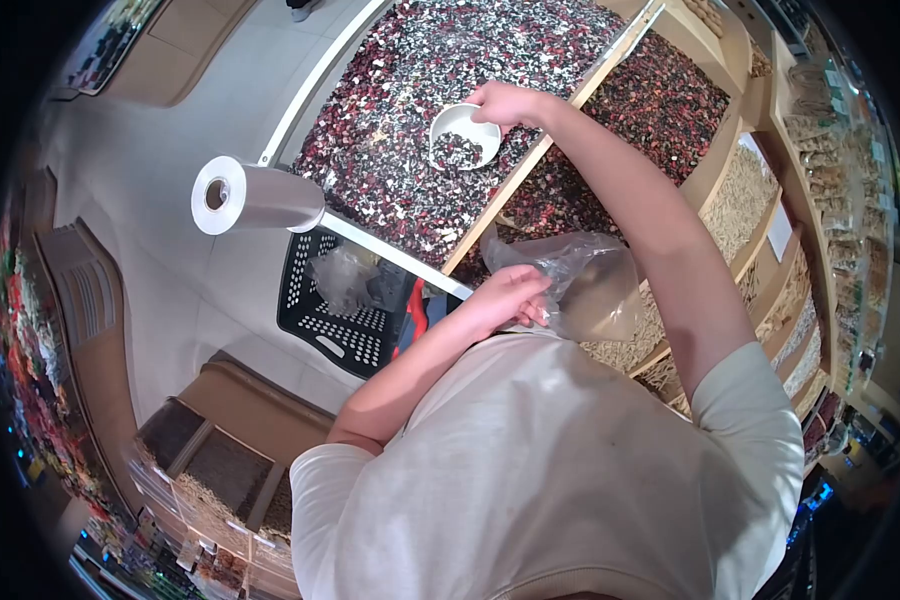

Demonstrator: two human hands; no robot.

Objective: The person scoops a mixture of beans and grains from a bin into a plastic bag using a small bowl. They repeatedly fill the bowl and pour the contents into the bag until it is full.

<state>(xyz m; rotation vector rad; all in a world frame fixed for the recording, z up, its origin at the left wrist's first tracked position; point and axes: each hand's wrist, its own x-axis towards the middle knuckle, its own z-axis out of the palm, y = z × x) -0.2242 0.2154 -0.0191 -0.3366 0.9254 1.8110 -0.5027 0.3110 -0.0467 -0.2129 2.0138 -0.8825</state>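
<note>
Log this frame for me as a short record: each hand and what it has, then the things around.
Right hand: holds a white scoop with some loose pieces inside
Left hand: holds a clear plastic bag
Under the scoop: red, black and white dried mix
Divider: wooden strip, a darker mix beyond it
Nearby: plastic roll; black basket with clear plastic inside
</note>
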